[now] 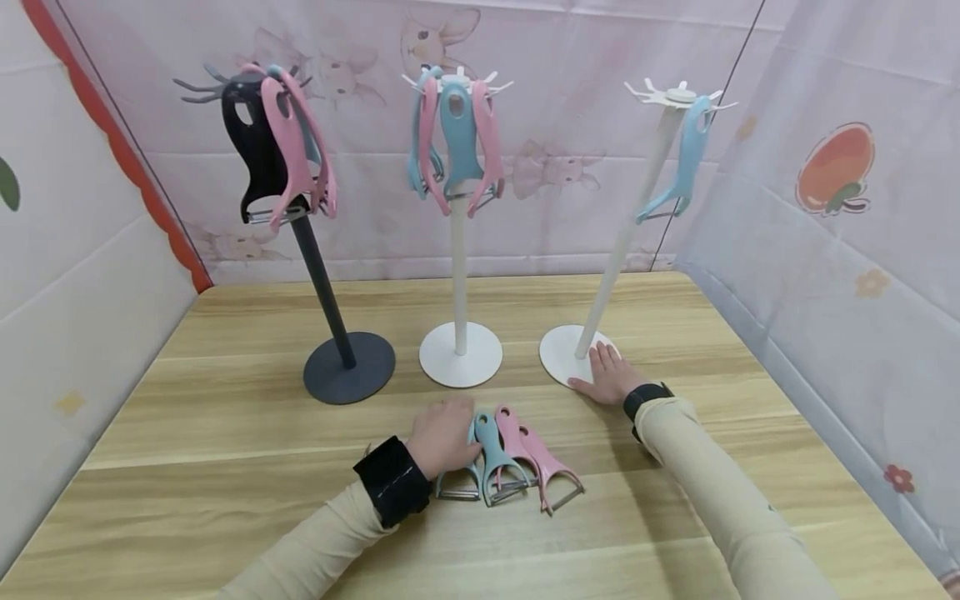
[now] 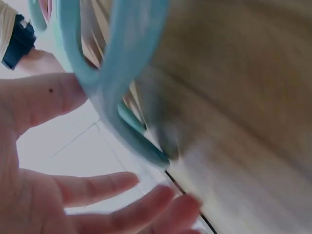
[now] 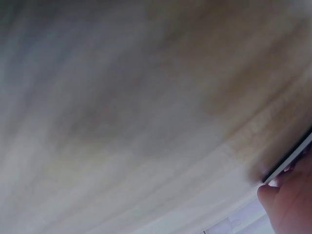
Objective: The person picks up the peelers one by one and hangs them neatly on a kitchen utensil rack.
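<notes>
My left hand (image 1: 441, 435) is over the leftmost light-blue peeler (image 1: 478, 481) of a small group lying on the table. In the left wrist view the thumb touches this blue peeler (image 2: 105, 95), while the other fingers stand apart from it. Beside it lie another blue peeler (image 1: 491, 446) and two pink peelers, one (image 1: 507, 427) partly covered by the other (image 1: 546, 460). My right hand (image 1: 611, 375) rests with fingers spread on the round white base (image 1: 558, 354) of the right stand, near its pole. One blue peeler (image 1: 688, 158) hangs from that stand's hooks.
A dark stand (image 1: 321, 279) on the left carries black, pink and blue peelers. The middle white stand (image 1: 460, 292) holds several blue and pink ones. Printed curtains (image 1: 360, 187) enclose the wooden table (image 1: 225, 433) at the back and sides.
</notes>
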`<state>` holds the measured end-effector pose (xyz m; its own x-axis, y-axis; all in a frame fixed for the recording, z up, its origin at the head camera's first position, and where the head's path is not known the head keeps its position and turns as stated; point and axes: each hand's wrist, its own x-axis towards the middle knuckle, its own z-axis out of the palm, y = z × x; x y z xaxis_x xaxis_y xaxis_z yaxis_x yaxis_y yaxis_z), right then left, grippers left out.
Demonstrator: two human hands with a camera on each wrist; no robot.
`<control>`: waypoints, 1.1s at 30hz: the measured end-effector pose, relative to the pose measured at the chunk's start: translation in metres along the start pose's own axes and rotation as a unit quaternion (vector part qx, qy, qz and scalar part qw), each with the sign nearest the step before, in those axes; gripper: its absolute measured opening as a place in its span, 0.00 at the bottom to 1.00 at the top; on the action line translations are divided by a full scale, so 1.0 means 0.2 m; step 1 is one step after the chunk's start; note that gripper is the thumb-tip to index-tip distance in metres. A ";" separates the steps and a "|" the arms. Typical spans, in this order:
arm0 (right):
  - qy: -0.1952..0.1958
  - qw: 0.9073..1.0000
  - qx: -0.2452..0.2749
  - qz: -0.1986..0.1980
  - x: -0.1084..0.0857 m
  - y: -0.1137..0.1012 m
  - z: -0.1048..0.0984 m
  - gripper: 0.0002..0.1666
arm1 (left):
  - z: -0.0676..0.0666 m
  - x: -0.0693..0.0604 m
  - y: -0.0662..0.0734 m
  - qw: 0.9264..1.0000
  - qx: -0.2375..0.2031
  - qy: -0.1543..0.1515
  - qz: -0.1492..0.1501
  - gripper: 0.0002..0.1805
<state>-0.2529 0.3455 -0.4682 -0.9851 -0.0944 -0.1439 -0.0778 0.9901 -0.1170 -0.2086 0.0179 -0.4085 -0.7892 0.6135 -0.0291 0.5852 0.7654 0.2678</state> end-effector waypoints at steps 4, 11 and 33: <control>0.003 1.000 0.004 -0.002 0.00 0.00 0.00 0.70 | 0.00 0.00 -0.02 1.000 0.000 -0.022 -0.021 0.13; 0.002 1.000 0.004 -0.005 0.02 0.00 0.00 0.55 | -0.01 0.04 -0.07 0.998 -0.063 -0.013 -0.009 0.09; -0.018 0.999 0.008 -0.027 0.01 0.02 -0.01 0.52 | -0.56 0.31 0.36 0.928 -0.151 0.270 0.206 0.26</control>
<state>-0.2549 0.3489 -0.4663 -0.9731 -0.1524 -0.1728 -0.1284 0.9815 -0.1421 -0.2363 0.0903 -0.2826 -0.5355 0.5935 0.6008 0.8439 0.3474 0.4089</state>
